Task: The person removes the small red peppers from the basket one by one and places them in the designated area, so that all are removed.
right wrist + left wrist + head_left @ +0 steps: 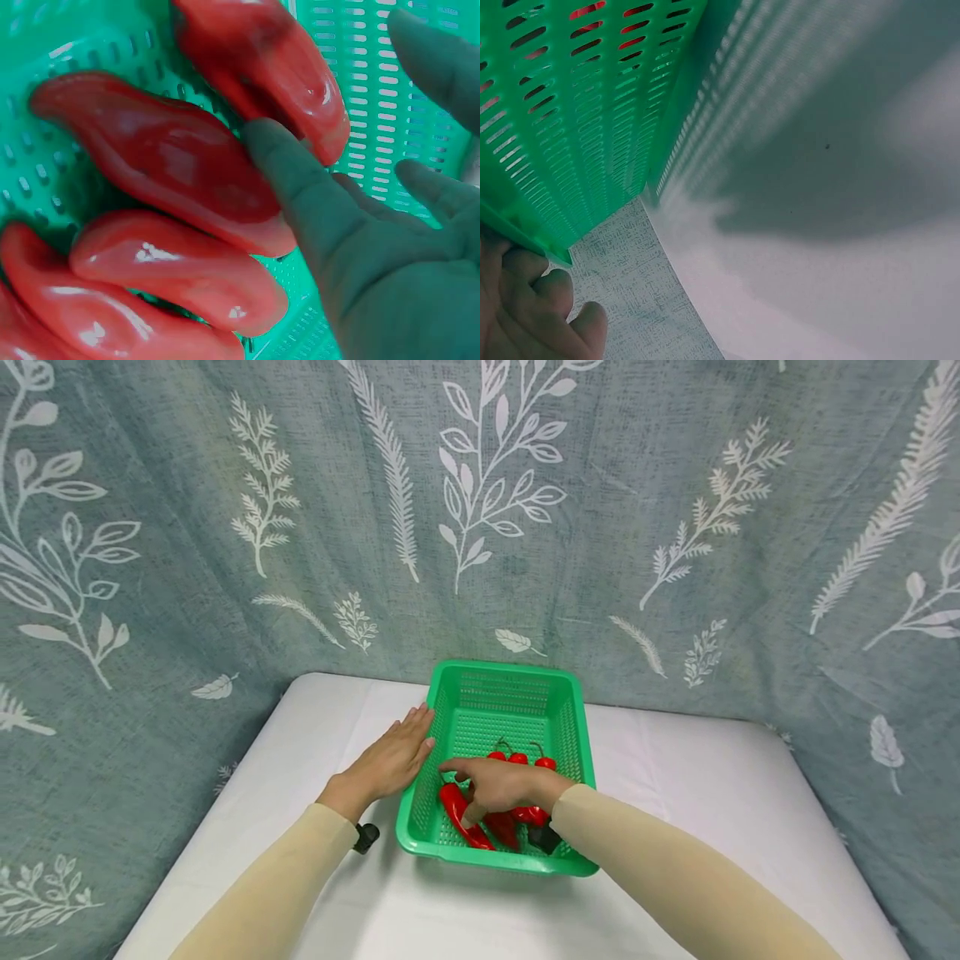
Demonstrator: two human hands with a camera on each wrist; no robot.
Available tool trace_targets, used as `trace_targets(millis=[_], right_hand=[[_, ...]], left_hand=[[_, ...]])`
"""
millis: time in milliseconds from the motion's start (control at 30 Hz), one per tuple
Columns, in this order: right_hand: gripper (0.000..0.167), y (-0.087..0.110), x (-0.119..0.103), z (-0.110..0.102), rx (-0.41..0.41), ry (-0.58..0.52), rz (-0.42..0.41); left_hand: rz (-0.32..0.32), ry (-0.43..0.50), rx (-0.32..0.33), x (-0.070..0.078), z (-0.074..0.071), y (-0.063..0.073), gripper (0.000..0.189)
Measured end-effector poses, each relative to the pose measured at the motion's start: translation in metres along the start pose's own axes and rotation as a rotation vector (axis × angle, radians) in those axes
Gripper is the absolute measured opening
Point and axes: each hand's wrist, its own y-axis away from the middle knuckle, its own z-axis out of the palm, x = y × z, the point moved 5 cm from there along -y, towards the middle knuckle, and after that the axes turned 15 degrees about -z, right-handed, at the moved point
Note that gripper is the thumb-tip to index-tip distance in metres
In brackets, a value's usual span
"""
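Note:
A green perforated plastic basket (587,752) holds several glossy red peppers (454,802), some with curved green stems. My left hand (390,760) lies along the basket's left rim with its fingers straight, and its fingertips (591,322) show beside the rim in the left wrist view. Inside the basket, my right hand (498,785) hovers low over the peppers, thumb and fingers spread. In the right wrist view one finger (285,165) reaches to the gap between a dark red pepper (172,161) and the upper pepper (270,67); contact is hard to tell. Nothing is gripped.
The basket stands on a white-covered table (675,768), near its back edge. Behind and around hangs a grey-green curtain (585,568) with white leaf prints. A small black device (366,838) is on the left wrist, and another dark device (543,837) is under the right wrist.

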Motion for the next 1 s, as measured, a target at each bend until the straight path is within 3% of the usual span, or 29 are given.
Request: trace_targets(millis=[333, 500, 733, 867, 1000], right_hand=[[0.103, 0.003, 0.003, 0.009, -0.013, -0.073, 0.087], [0.098, 0.004, 0.009, 0.008, 0.004, -0.115, 0.09], [0.095, 0.006, 0.013, 0.007, -0.031, -0.138, 0.094], [0.085, 0.007, 0.014, 0.008, -0.031, -0.219, 0.08], [0.072, 0.007, 0.011, 0.008, -0.03, -0.211, 0.055]], left_hand=[[0.0, 0.007, -0.001, 0.004, 0.001, 0.001, 0.063], [-0.002, -0.003, -0.004, 0.006, -0.001, 0.001, 0.062], [-0.003, 0.008, -0.002, 0.006, -0.001, 0.001, 0.062], [-0.012, 0.011, -0.007, 0.005, 0.0, 0.002, 0.062], [-0.018, 0.019, -0.004, 0.004, 0.0, 0.002, 0.062]])
